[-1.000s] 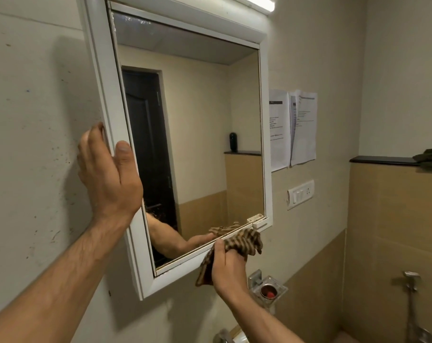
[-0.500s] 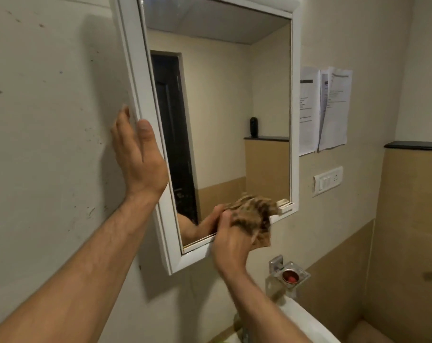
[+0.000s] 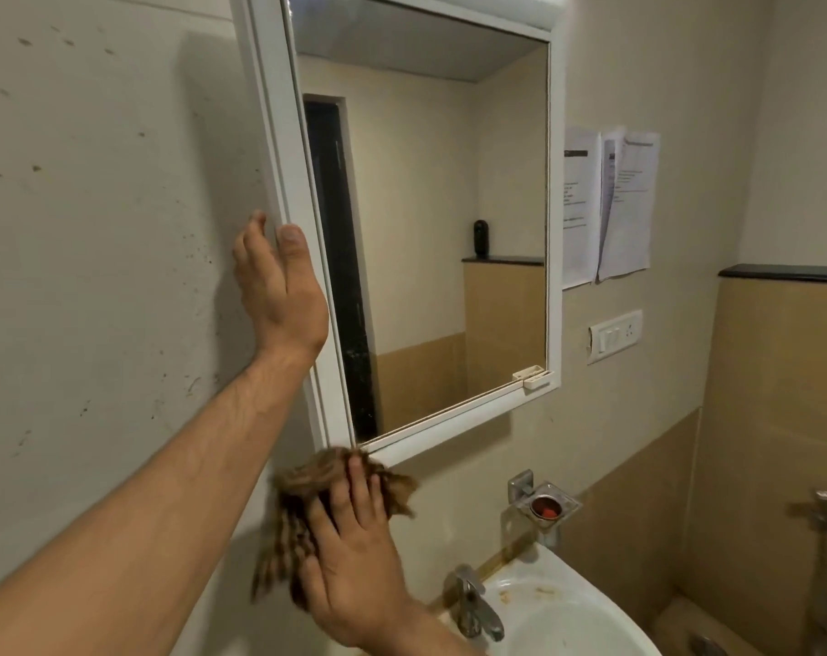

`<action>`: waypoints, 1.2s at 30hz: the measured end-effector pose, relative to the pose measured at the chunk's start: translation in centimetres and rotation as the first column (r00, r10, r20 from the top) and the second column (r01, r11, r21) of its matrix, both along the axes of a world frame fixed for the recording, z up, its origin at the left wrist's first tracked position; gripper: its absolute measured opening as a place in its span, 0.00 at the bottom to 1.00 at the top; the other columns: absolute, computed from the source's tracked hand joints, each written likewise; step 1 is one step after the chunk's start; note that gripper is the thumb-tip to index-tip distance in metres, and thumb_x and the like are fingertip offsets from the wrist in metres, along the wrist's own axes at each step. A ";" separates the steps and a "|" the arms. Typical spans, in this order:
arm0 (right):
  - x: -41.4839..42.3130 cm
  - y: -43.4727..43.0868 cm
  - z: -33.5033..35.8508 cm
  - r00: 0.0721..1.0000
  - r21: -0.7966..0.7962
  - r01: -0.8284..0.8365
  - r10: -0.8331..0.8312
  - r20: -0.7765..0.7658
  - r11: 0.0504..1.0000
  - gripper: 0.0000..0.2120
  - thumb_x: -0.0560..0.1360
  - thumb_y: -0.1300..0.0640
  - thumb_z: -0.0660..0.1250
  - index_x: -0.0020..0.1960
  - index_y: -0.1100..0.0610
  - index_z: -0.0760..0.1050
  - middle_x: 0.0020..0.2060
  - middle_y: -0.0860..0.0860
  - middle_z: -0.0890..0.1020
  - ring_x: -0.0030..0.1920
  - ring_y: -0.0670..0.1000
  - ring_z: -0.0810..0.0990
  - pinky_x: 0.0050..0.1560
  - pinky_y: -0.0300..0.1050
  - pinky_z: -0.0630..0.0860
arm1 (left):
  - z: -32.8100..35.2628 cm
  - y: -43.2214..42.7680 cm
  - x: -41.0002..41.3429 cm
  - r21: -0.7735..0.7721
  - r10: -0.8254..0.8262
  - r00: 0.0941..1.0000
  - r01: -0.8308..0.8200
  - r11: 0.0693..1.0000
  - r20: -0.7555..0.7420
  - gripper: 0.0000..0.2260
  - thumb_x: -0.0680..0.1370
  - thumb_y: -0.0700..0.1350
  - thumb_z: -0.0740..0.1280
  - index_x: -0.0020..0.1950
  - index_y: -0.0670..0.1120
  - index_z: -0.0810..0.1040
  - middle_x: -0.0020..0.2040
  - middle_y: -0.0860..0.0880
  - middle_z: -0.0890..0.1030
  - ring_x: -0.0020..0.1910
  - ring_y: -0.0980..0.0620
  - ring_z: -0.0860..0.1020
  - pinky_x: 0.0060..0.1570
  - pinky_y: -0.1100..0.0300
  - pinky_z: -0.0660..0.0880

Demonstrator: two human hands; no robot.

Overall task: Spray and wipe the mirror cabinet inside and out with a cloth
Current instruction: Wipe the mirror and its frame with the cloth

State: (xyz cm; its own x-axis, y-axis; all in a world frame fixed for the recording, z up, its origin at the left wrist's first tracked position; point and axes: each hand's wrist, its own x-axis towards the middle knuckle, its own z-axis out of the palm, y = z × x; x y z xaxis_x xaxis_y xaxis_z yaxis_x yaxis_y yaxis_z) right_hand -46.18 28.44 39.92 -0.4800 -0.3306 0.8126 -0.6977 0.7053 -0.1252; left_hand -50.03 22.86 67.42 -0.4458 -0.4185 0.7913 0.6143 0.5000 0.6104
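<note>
soft brown striped cloth [image 3: 307,485] is pressed under the flat-fingered right hand [image 3: 354,556]; the fragile-looking white-framed mirror cabinet [image 3: 279,111] is braced at its frame by the straight-fingered left hand [image 3: 279,295].

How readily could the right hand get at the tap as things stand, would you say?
Probably yes: the right hand, pressing the cloth at a lower corner of the mirror cabinet, has the tap close below to its right, with nothing visible between them.

The mirror cabinet [image 3: 279,134] had a smooth white plastic-looking frame; the cloth [image 3: 302,485] was woven fabric, the tap [image 3: 477,608] shiny metal.
</note>
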 end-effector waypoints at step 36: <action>-6.7 9.9 4.8 0.881 0.494 -0.114 0.318 -0.351 0.862 0.19 0.80 0.51 0.66 0.70 0.49 0.74 0.82 0.52 0.60 0.83 0.59 0.53 0.81 0.62 0.42 | -0.7 -3.0 4.0 0.124 0.213 0.977 -0.208 0.970 -0.028 0.09 0.86 0.46 0.59 0.54 0.43 0.76 0.38 0.54 0.78 0.33 0.66 0.76 0.35 0.76 0.69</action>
